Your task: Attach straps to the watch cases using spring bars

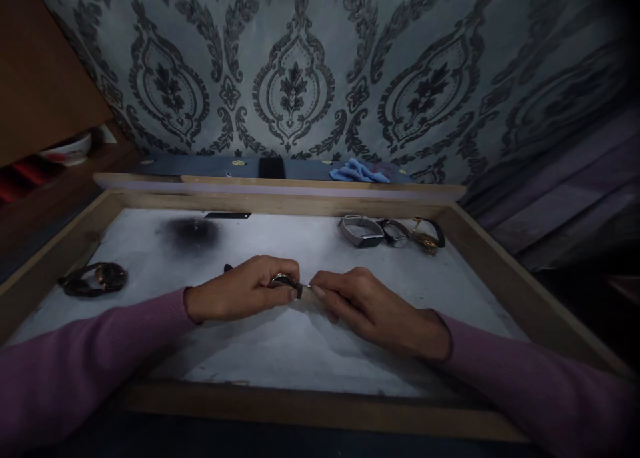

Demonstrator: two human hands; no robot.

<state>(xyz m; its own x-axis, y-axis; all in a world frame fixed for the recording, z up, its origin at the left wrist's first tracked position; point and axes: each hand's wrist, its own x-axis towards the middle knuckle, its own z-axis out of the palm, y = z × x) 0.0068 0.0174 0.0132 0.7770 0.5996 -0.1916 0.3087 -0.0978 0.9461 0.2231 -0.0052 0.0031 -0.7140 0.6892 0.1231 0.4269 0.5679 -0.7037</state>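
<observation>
Near the middle of the white-bottomed wooden tray, my left hand (245,288) is closed around a wristwatch (283,280), its round case showing between thumb and forefinger. A dark end of its strap points to the right. My right hand (365,305) is pinched on a slim tool with a thin metallic tip (307,286), which meets the watch's right side. Most of the tool is hidden by the fingers, so its exact kind does not show. Both hands are close together, just above the tray's floor.
A dark-strapped watch (111,277) lies at the left. At the back right are a grey watch (361,231), a dark watch (395,233) and a gold-toned one (426,239). A black strip (227,215) lies by the back wall. Beyond the wooden rim (280,181) rests a blue cloth (359,171).
</observation>
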